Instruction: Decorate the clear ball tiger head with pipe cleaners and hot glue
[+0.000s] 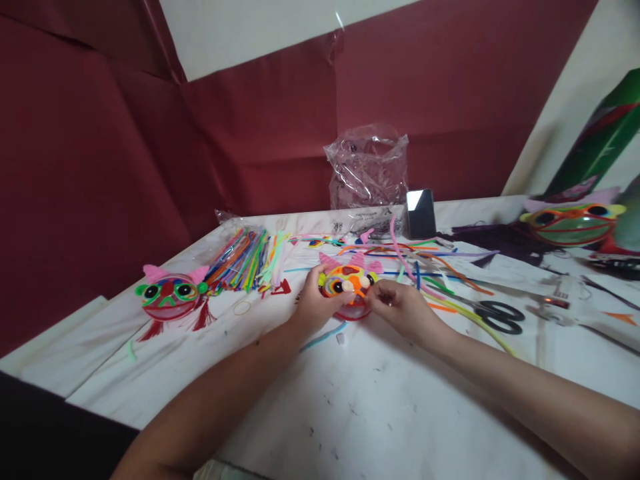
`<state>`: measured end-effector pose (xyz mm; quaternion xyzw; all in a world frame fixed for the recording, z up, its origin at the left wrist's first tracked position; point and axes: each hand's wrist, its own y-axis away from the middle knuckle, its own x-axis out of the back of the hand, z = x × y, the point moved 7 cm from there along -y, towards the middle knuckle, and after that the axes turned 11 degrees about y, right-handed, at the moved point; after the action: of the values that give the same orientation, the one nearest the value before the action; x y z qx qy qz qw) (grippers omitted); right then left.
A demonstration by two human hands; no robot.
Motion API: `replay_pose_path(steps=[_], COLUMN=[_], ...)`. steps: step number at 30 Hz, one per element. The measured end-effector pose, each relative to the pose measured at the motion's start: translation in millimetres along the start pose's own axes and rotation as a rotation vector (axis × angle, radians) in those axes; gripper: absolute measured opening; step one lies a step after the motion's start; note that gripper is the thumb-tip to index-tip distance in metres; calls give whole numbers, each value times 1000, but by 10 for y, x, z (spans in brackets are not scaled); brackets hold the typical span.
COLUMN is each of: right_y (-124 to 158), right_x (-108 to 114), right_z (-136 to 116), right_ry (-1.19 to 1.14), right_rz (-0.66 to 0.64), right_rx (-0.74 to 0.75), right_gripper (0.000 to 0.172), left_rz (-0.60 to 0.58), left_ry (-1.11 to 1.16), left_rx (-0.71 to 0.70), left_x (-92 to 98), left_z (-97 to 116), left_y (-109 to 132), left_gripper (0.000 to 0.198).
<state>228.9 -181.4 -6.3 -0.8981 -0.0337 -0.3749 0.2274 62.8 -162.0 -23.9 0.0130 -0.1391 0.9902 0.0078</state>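
Observation:
A small round craft face (349,282) made of bright pipe cleaners, with pink ears and a black eye, lies on the white table (380,407). My left hand (315,303) curls round its left side, thumb against the face. My right hand (400,308) is closed in a pinch at the face's right edge, on a short orange pipe cleaner piece (361,292). A light blue pipe cleaner (323,337) lies just under my left wrist.
A finished craft face (171,293) with red tassels sits at the left. A bundle of coloured pipe cleaners (245,260) and loose ones (425,267) lie behind. Black scissors (497,315), a crumpled clear bag (369,167), a small mirror block (420,212) and a larger mask (573,223) stand to the right.

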Motion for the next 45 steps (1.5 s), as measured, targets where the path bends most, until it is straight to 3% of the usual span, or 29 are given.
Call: replay_pose_path(steps=[7,15,19,24,35,45], right_y=[16,-1,-41,-118,-57,30], right_x=[-57,-48,-15,74,-85,20], right_z=[12,4,105,275,292,216], right_ry=[-34,-56,-132,-274,-329,-323], right_rz=[15,23,-17,-3,25,112], right_rx=[26,13,-68,-200,-101,-136], right_gripper=[13,14,20,15,15,17], left_rz=[2,-28,-45,-61,-95,-146], left_ry=[-164,-337,-323,-322,-273,-248], left_rx=[-25,-36,-42,24,17,-84], left_x=[-18,-61,-72,-55,-44,7], left_z=[169,200,228,236,173,99], left_y=[1,-82,-111,-118,-110,9], left_gripper=[76,60,58,54,61,65])
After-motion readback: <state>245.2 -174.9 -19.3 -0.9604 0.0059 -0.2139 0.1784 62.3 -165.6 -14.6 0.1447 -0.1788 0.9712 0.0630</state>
